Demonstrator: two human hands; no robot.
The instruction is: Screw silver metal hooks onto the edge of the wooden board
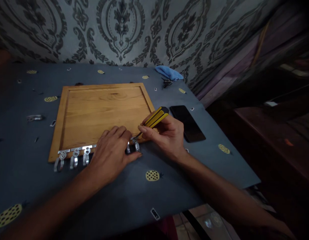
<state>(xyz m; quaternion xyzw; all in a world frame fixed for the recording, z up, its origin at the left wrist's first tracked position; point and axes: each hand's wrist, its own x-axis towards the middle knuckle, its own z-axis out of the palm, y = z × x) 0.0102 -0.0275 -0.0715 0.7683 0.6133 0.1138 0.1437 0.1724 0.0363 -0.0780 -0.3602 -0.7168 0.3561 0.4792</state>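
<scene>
A wooden board (pixel 104 110) with a raised rim lies on a dark blue cloth. Along its near edge runs a row of several metal hooks (pixel 75 157). My left hand (pixel 111 154) lies flat over the middle of that row, fingers stretched out and pressing down. My right hand (pixel 166 135) is closed round a yellow and black screwdriver (pixel 155 118), whose tip points down at a hook (pixel 136 144) near the board's near right corner.
A black phone (pixel 187 122) lies right of the board. A blue rag (pixel 168 72) and a small dark object sit at the back by the patterned wall. One loose metal hook (pixel 34 117) rests on the left. The table edge drops off at right.
</scene>
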